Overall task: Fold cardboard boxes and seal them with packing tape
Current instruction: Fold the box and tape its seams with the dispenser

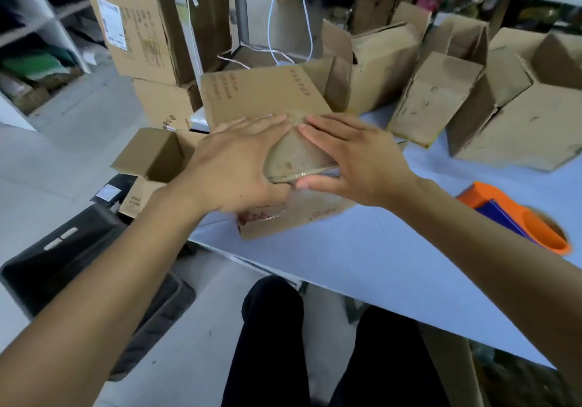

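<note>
2 hands work 1 box [267, 98] at the near-left edge of the table [362, 249]. Judged step: sealing; glossy clear tape [296, 158] crosses the matte corrugated top seam. Left hand [233, 167] and right hand [356, 158] lie flat with fingers straight, pressing the tape and gripping nothing. Next move likely calls for firm smoothing down the front face, then the orange plastic dispenser [516, 217], well apart at right.
</note>
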